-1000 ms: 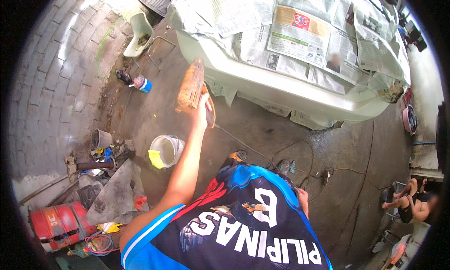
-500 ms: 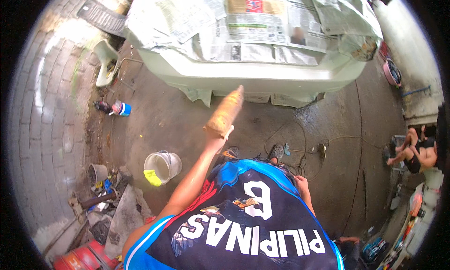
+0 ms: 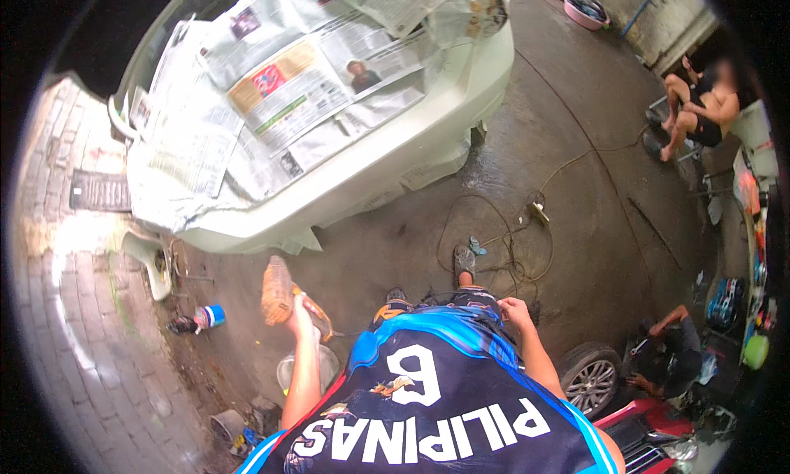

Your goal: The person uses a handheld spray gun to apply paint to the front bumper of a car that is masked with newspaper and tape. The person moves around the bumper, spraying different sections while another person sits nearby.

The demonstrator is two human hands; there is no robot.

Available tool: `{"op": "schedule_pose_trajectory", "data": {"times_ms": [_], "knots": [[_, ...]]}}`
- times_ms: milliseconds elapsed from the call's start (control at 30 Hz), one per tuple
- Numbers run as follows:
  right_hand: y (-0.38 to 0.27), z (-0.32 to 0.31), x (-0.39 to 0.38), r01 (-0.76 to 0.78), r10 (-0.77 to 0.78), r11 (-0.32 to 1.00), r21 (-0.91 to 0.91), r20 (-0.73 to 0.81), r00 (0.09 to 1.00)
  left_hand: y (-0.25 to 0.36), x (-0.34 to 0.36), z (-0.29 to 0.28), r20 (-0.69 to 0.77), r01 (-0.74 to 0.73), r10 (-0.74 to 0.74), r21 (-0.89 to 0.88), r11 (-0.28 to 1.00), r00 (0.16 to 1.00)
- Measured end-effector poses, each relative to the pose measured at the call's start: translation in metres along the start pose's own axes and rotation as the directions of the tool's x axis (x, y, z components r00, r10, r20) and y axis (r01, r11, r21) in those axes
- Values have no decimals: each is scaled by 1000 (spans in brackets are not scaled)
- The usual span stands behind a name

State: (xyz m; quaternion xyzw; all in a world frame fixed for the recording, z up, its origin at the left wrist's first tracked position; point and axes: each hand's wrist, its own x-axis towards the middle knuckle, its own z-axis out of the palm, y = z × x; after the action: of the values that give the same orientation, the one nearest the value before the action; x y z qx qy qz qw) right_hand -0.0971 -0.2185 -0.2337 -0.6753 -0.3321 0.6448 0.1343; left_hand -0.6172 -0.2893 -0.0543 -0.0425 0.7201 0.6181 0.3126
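Note:
My left hand [image 3: 303, 316], out in front on the left, is closed round an orange-brown, bottle-shaped thing [image 3: 278, 293] with a narrower far end. A curved strip of like colour shows beside the wrist. Beyond it stands a pale car body end [image 3: 329, 182], with newspaper sheets [image 3: 304, 87] covering its upper part. My right hand [image 3: 516, 312] is beside my shorts at the hip, its fingers curled; whatever they may hold is hidden.
A white bucket [image 3: 327, 364] stands partly behind my left forearm. A cable [image 3: 550, 219] loops over the floor by my feet. At right, one person [image 3: 717, 108] sits and another [image 3: 679, 350] is beside a wheel [image 3: 589, 378]. A pale chair [image 3: 152, 268] stands at left.
My view has turned to the right, so the car body now sits further left and slanted. My left hand has swung left and away from the car's lower edge, still holding the bottle-shaped thing.

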Motion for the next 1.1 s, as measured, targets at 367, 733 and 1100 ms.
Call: {"op": "schedule_pose_trajectory", "data": {"times_ms": [367,733,1100], "knots": [[19,-71,18,34,-24,997,73,-136,990,8,-88,293,738,-108,-87,213,971,669],[27,-70,-9,-8,71,969,246,-248,966,29,-130,376,860,-237,62,70,969,506],[39,-27,-1,-51,54,996,77,-41,998,1,-43,132,327,71,-109,126,989,939]]}}
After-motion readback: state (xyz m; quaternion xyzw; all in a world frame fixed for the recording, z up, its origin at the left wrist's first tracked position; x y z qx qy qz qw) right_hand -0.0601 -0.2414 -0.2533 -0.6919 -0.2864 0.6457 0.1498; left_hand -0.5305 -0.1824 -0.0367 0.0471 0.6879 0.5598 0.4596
